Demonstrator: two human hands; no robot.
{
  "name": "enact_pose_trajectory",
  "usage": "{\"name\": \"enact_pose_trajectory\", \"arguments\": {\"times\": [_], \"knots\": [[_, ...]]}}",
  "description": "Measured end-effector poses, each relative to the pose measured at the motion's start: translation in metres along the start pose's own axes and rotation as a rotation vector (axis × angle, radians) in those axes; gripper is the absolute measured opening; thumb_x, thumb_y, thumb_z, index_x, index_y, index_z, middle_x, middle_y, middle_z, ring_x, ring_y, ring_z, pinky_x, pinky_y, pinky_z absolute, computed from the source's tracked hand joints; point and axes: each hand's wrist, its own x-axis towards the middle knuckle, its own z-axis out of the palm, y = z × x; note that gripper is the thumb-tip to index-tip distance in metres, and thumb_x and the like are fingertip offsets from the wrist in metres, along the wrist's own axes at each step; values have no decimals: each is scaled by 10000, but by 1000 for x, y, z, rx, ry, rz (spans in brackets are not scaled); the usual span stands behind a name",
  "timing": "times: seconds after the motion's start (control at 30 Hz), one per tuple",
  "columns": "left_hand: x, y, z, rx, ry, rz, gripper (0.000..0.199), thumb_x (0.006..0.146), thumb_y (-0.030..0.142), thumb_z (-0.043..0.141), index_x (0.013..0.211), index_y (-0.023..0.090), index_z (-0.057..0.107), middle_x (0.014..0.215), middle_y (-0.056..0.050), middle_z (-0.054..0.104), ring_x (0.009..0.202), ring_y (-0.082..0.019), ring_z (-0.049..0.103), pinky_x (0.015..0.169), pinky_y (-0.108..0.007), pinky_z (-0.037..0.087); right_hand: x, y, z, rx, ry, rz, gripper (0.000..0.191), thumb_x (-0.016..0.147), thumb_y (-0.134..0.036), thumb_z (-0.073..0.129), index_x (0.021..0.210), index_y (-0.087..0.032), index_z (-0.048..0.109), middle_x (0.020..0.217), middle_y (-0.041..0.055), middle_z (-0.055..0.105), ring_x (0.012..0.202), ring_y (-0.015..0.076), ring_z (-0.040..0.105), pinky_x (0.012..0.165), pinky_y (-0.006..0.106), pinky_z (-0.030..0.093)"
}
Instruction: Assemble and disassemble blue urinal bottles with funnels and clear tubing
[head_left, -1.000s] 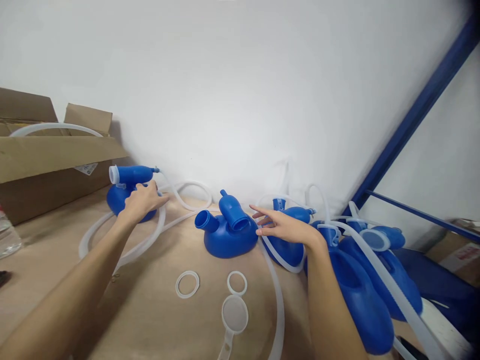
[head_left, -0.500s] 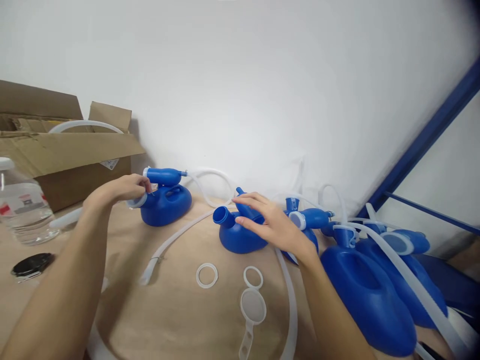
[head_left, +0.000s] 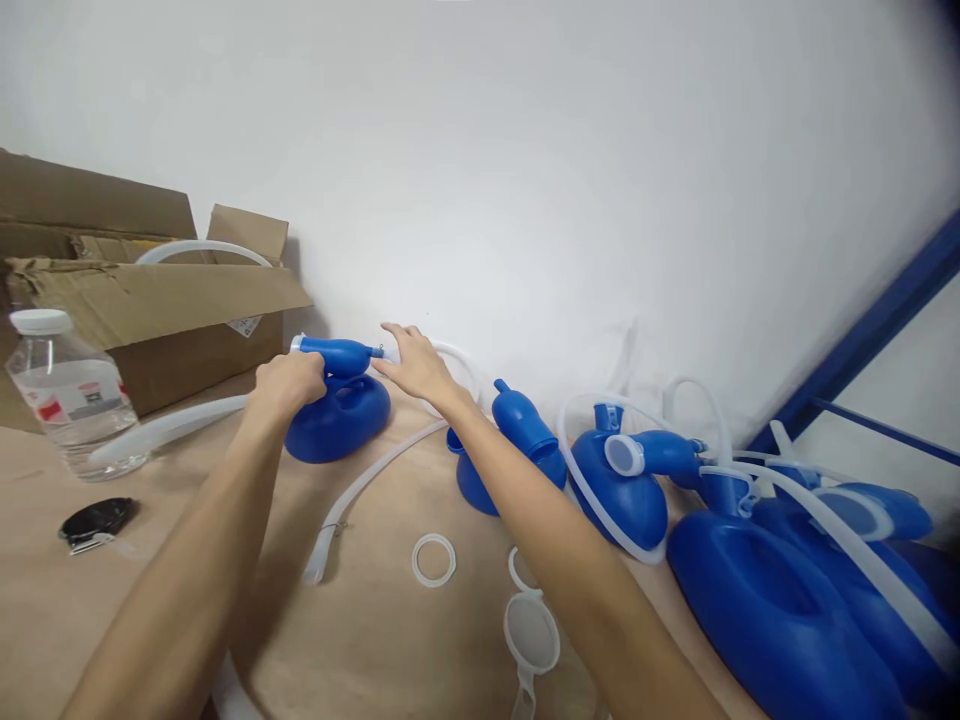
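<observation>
Two hands [head_left: 291, 382] [head_left: 416, 366] flank a blue funnel [head_left: 339, 357]; jug [head_left: 339, 425] beneath.

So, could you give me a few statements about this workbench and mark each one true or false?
1. The left hand is at the neck end of the leftmost blue jug. True.
2. The right hand is holding the water bottle. False: it is spread open by the thin end of the blue bulb piece above that jug, and the bottle stands apart on the far left.
3. A white ring lies flat on the brown table. True.
4. The cardboard box is closed. False: its flaps are open.
5. The water bottle has a white cap. True.
</observation>
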Motion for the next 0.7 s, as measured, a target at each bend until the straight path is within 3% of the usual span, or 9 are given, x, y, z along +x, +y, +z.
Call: {"name": "enact_pose_trajectory", "arguments": {"times": [0.1,0.2,0.4,0.53,0.7], "knots": [[-5,-5,-9,29,-9,-30,360,700,332,717,1035,230,801,1094,-149,762,969,-355,694,795,-428,516,38,0,17,-75,-82,-19,873,883,-539,723,1599,-221,337,1614,166,409,1484,371,385,1200,549,357],[-8,-10,-14,34,-17,5,372,685,325,673,1026,274,814,1161,-113,763,999,-338,699,790,-369,538,64,-3,36,-141,-163,-71,961,791,-657,769,1564,-256,360,1663,165,350,1533,397,305,1227,655,247],[-8,-22,-15,-1,-36,93,552,739,368,541,1244,243,724,1141,-47,789,1044,-256,715,858,-277,540,80,-11,60,-199,-263,-49,895,749,-686,797,1442,-252,433,1426,169,621,1283,381,616,1062,540,491],[-5,-24,-14,52,-44,108,445,727,429,551,1050,219,776,1040,-78,794,964,-275,719,839,-308,531,83,-12,61,-210,-253,15,877,750,-691,798,1410,-246,431,1394,180,648,1288,383,621,1057,538,493],[-5,-20,-11,150,-23,115,290,736,385,566,862,215,765,926,-120,770,886,-314,711,808,-369,524,91,-15,62,-218,-282,67,909,687,-661,865,1374,-246,439,1408,204,639,1299,405,615,1041,602,496]]}}
